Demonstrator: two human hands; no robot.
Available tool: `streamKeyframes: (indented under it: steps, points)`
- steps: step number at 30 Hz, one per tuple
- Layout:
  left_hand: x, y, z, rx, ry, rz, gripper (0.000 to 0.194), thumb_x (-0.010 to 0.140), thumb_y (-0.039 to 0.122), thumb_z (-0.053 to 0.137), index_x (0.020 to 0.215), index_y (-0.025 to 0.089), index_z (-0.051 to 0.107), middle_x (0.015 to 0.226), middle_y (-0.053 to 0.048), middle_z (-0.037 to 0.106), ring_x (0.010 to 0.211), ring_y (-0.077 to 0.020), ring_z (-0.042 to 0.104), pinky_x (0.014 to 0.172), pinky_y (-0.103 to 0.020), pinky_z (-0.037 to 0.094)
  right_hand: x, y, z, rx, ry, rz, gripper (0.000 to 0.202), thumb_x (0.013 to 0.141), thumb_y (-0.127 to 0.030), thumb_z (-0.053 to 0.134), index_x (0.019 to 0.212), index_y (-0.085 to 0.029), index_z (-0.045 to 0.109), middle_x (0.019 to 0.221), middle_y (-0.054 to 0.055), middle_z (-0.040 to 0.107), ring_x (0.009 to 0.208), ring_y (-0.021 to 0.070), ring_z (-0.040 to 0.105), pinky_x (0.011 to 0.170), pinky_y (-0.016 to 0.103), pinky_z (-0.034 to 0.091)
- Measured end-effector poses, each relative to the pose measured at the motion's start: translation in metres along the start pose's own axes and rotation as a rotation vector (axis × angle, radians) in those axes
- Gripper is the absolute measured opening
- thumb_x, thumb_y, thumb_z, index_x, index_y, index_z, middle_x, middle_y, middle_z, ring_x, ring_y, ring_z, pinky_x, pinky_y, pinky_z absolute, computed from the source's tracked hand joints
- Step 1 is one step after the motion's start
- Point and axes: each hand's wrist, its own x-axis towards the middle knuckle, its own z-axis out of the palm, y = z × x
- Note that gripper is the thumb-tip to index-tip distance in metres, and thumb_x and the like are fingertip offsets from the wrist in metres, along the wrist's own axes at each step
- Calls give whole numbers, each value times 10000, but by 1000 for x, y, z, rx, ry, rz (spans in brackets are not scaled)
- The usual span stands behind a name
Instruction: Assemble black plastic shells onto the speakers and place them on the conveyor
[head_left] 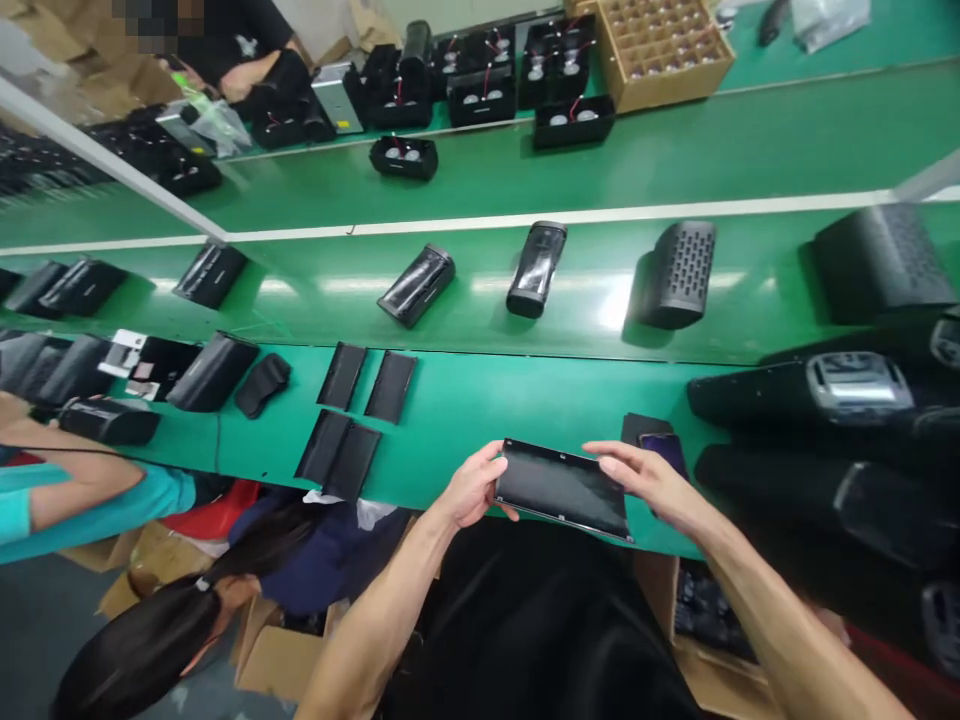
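A flat black rectangular panel (562, 488) with small fittings along its edges is held level in front of my body. My left hand (478, 485) grips its left end, thumb on top and fingers beneath. At the upper right corner, my right hand (646, 478) has its thumb against the edge, with the index finger stretched out above; its other fingers are partly hidden. Several similar black panels (390, 386) lie on the green table to the left. A phone (664, 452) rests on the table just behind my right hand.
Black speaker housings (417, 285) stand on the green conveyor (480, 300) ahead. Large black speakers (795, 392) crowd the right side. Co-workers sit at left and far left; boxes (289, 660) lie below. A divided carton (664, 50) stands across.
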Motion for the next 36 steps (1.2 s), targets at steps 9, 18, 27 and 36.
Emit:
streamKeyframes:
  steps: [9,18,27,36]
  points:
    - [-10,-9,3,84,17,30,644,839,574,818,1315,198,603,943,-51,718,659,-173,671,553,-316,611,-44,42,50,386,173,124,717,805,-765,780,1271,-227,691,641,-24,599,471,166,489,436,298,416]
    - [-12,-23,-18,183,-7,118,732,854,534,851,1439,183,587,765,18,649,654,-124,603,702,-250,489,-49,58,42,420,237,110,600,820,-671,829,1241,-256,730,876,55,790,753,269,719,662,361,583]
    - [-11,-29,-25,225,46,125,739,844,543,845,1439,181,597,762,14,631,673,-144,589,718,-270,470,-43,59,40,406,257,104,666,803,-621,863,1344,-266,701,1146,97,824,1081,335,765,842,419,646]
    - [-13,-29,-24,251,23,126,715,864,567,813,1449,217,597,853,-14,672,750,-176,634,781,-312,505,-46,59,39,345,259,84,639,824,-668,831,1315,-279,707,1284,109,797,1240,352,729,1028,489,612]
